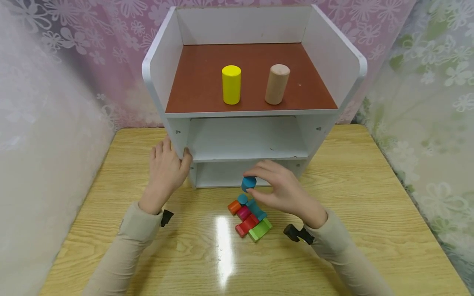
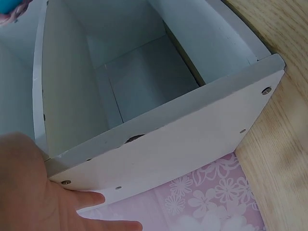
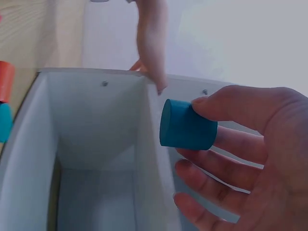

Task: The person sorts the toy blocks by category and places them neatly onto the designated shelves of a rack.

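Note:
Between thumb and fingers, my right hand (image 1: 283, 189) pinches a short blue cylinder block (image 3: 187, 126) in front of the white shelf unit's lower openings. My left hand (image 1: 166, 172) rests against the shelf unit's (image 2: 168, 130) left side, thumb at its front edge and fingers extended along the outer wall. Below the right hand, a small group of blocks lies on the table: another blue cylinder (image 1: 242, 199), an orange cylinder (image 1: 234, 207), a magenta cylinder (image 1: 243, 213), a teal curved block (image 1: 256, 209), a red curved block (image 1: 247, 225) and a green block (image 1: 261, 229).
On the unit's brown top (image 1: 203, 78) stand a yellow cylinder (image 1: 231, 85) and a plain wooden cylinder (image 1: 277, 84). Raised white walls border that top at the sides and back. The wooden table (image 1: 177, 255) reaches back to a pink floral curtain (image 1: 92, 49).

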Action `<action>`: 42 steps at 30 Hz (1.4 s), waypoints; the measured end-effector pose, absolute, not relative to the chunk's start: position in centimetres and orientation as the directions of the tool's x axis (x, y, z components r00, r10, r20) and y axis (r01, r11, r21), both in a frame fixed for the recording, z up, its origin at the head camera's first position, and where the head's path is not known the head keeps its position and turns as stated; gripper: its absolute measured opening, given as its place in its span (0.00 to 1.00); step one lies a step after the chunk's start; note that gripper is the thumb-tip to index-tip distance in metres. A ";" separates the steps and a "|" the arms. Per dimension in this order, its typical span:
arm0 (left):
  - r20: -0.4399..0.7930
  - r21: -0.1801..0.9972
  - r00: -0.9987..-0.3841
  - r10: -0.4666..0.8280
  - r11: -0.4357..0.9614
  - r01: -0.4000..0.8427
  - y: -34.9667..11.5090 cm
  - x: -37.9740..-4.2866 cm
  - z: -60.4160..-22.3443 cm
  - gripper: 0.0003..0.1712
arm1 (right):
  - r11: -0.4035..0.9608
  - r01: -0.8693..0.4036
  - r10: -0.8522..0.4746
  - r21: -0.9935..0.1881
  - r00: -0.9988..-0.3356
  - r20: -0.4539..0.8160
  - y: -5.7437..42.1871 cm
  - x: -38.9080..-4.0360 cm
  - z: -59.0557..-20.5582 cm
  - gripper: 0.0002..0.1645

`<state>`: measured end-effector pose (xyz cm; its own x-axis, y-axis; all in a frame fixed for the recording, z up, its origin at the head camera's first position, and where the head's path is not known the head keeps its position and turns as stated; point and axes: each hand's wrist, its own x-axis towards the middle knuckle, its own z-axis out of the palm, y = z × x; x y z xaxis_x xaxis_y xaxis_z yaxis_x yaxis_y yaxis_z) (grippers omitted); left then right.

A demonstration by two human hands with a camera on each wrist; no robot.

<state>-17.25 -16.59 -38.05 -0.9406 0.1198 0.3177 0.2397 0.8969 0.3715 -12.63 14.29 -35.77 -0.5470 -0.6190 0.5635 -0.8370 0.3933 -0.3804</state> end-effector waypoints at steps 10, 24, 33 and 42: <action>0.335 0.369 -0.935 0.118 0.896 0.245 -16.6 -17.3 -38.1 0.36 | 0.351 -0.836 -0.620 -0.421 -0.545 0.564 11.8 -14.4 -33.4 0.16; 0.384 0.346 -0.915 0.125 0.899 0.268 -16.5 -17.4 -38.3 0.34 | 0.374 -0.765 -0.613 -0.524 -0.628 0.479 7.0 -19.0 -31.6 0.15; 0.360 0.360 -0.924 0.126 0.895 0.262 -16.6 -17.5 -38.2 0.33 | 0.468 -0.689 -0.603 -0.553 -0.707 0.371 5.1 -21.0 -31.9 0.17; 0.358 0.354 -0.925 0.130 0.897 0.263 -16.6 -17.4 -38.3 0.34 | 0.503 -0.677 -0.609 -0.537 -0.719 0.336 3.9 -21.6 -32.5 0.18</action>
<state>-17.42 -16.63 -38.33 -0.9247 0.1302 0.3577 0.2633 0.8974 0.3541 -21.59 3.92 -32.54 -0.7189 -0.6085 0.3361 -0.6770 0.5029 -0.5374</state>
